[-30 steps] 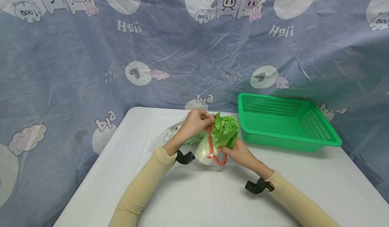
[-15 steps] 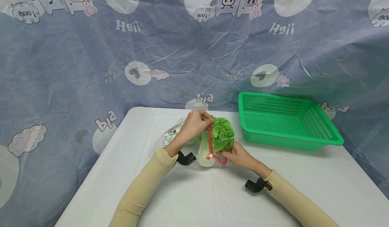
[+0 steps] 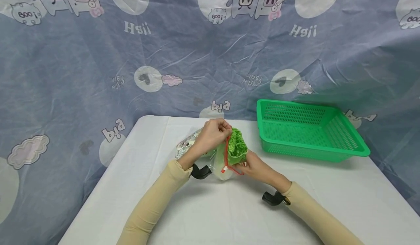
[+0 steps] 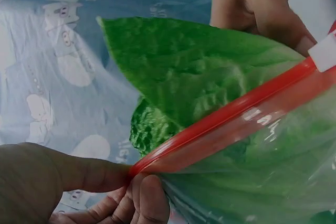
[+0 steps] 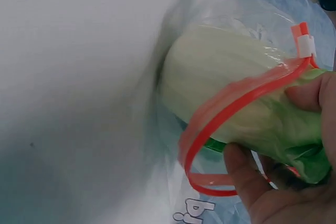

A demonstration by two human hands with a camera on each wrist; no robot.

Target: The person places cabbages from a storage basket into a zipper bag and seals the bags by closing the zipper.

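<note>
The desk (image 3: 210,216) bears a basket (image 3: 311,149) at its far right corner and, towards its far edge, a bag (image 4: 257,177) with the cabbage (image 3: 237,144) partly inside. The left hand (image 3: 211,133) pinches the bag's red rim (image 4: 226,117); the right hand (image 3: 257,167) grips the cabbage.

Green basket (image 3: 302,151), apparently cloth backdrop (image 3: 197,51)

cabbage (image 3: 237,144) partly in bag (image 3: 214,163); basket (image 3: 311,150) right of bag; on table (image 3: 203,208)
</note>
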